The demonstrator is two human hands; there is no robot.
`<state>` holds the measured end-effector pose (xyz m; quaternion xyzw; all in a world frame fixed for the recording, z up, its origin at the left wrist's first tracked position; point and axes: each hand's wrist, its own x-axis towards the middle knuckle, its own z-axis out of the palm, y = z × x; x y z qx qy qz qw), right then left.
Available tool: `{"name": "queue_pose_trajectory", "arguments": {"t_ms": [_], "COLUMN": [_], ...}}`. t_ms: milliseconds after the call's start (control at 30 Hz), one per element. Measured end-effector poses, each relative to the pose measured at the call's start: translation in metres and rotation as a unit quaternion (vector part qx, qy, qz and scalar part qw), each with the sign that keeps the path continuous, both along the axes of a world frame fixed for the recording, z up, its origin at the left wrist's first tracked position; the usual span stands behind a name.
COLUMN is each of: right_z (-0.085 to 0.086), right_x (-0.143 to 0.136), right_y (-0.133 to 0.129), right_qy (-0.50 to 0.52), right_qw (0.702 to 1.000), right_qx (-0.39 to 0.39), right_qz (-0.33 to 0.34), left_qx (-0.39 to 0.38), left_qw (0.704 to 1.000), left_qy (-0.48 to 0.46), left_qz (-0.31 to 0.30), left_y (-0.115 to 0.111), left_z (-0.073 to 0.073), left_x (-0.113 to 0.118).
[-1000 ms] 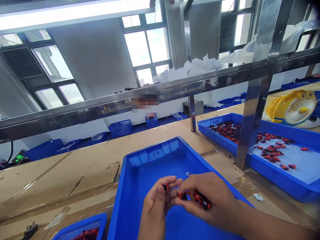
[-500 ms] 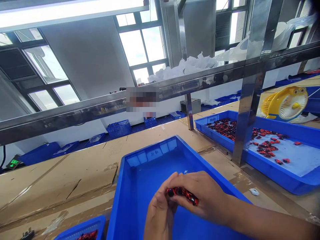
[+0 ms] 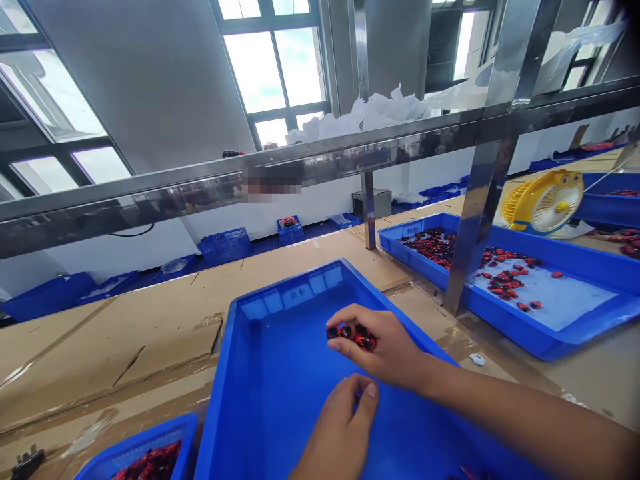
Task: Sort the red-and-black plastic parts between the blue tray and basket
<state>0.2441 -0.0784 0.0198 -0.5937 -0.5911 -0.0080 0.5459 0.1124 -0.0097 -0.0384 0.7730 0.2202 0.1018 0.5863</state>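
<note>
Above the deep blue tray [image 3: 220,347], my right hand [image 3: 390,347] is closed around several small glossy red-and-black pieces [image 3: 353,335], which show in a row between thumb and fingers. My left hand [image 3: 343,423] is lower and nearer to me, apart from the right one, over the same tray. Its fingers are curled with the thumb against them; whether anything is inside is hidden. A few more red-and-black bits [image 3: 470,473] lie in the tray's near right corner, partly cut off by the frame.
A smaller blue basket [image 3: 187,433] with red pieces stands at the lower left, near a black plug [image 3: 29,461]. On the right, behind a metal post [image 3: 470,220], a wide blue tray [image 3: 530,340] holds many red-and-black pieces. A yellow fan [image 3: 545,203] stands behind it.
My hands were together around the pieces; now they are apart. The right hand keeps the pieces and sits slightly higher, the left has drawn down. The view has shifted a little.
</note>
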Motion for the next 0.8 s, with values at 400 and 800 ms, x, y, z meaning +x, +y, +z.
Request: {"name": "queue_pose_trajectory", "arguments": {"t_ms": [400,800], "right_z": [-0.033,-0.036], "right_x": [0.028,0.024], "right_y": [0.031,0.028], "right_qy": [-0.047,-0.094], "right_qw": [0.992,0.985], "right_qx": [-0.112,-0.148], "right_qz": [-0.037,0.004], "left_qx": [0.119,0.008], "left_qw": [0.960,0.937], "left_qy": [0.105,0.184], "left_qz": [-0.229,-0.297], "left_y": [-0.090,-0.143], "left_z": [-0.030,-0.034], "left_x": [0.035,0.027]}}
